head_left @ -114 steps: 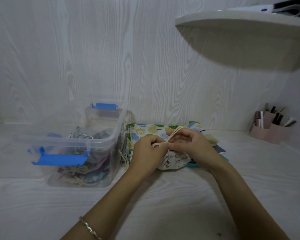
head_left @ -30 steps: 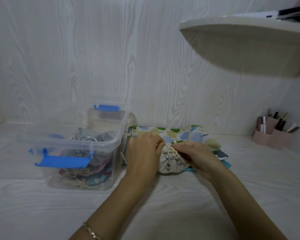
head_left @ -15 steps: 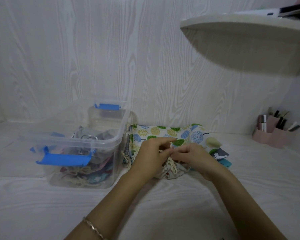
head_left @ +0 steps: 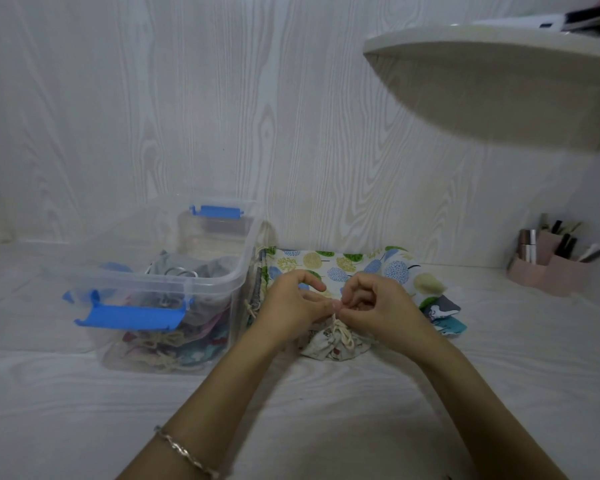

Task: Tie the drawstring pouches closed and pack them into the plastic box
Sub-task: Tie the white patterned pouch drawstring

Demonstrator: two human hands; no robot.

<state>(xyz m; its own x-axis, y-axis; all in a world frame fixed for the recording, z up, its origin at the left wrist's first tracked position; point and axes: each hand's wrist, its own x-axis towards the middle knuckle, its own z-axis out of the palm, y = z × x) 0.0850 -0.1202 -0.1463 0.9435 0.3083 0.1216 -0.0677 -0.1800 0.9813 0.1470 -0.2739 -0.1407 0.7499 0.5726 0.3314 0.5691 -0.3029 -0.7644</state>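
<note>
Inside the open-topped plastic box [head_left: 222, 282], tied pouches [head_left: 187, 337] lie heaped, cords showing through the clear wall. Just right of the box, the left hand [head_left: 291, 308] and right hand [head_left: 378, 306] meet fingertip to fingertip, fingers curled, apparently both pinching the drawstring [head_left: 342, 332] above a gathered cream pouch [head_left: 329, 346]. Farther right of the box, behind the hands, flat printed pouches [head_left: 343, 265] lie stacked

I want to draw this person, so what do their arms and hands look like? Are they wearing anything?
No sleeves show: both arms are bare to the picture's edge. The left hand and right hand wear no gloves, and I can see no rings. The only thing worn is a thin, silvery, twisted bracelet on the left wrist. The right wrist has nothing on it.
</note>
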